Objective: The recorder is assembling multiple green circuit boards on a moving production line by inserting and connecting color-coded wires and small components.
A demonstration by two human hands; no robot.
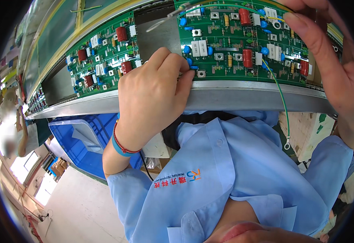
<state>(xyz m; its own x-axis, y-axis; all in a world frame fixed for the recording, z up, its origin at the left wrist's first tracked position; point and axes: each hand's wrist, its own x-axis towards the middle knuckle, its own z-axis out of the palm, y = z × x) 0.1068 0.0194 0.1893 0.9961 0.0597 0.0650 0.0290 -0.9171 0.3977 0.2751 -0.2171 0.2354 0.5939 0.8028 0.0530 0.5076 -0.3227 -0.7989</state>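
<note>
A green circuit board (225,72) with red, white and blue components lies on the metal rail line before me. My left hand (154,87) is closed at its left edge, thumb and fingertips together beside small blue disc parts; whatever they grip is hidden. Over the board's far right part, my right hand (320,44) pinches a yellow-green wire (272,18) between thumb and finger. A second yellow-green wire (283,97) runs from a white connector on the board and hangs over the near rail, ending in a ring terminal (287,144).
Another populated green board (108,75) sits further left on the line. The near metal rail (225,95) runs between the boards and my body. A blurred metal-tipped object (173,15) hangs over the gap between boards. Below left stands a blue bin (74,141) with papers inside.
</note>
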